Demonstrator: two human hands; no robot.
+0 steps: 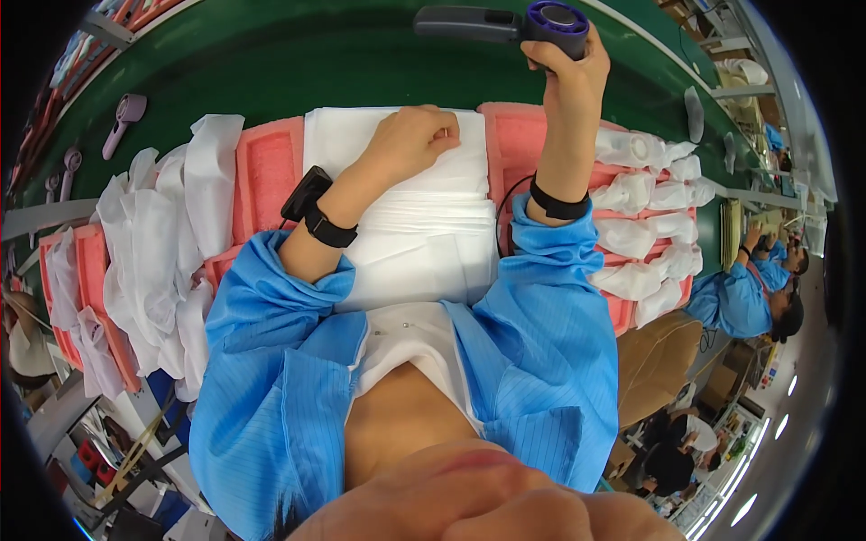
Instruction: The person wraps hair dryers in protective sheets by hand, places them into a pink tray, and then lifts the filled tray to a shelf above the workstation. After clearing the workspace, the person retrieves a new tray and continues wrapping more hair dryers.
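Out over the far part of the green work surface [343, 68], my right hand [577, 77] grips a dark grey handheld fan [478, 24]. Its round head has a purple ring, and its handle points to the left. My left hand [410, 140] rests on a stack of thin white bags or sheets [419, 234] in front of me. The fingers of that hand are curled closed; whether they pinch anything is hidden. Dark bands circle both wrists, and the left one carries a small black box [308, 192].
Pink foam trays [271, 162] flank the white stack. White-wrapped items lie at the left [149, 261] and in rows at the right [631, 194]. Lilac handheld fans [126, 122] lie at the far left. Co-workers in blue [744, 298] sit off to the right.
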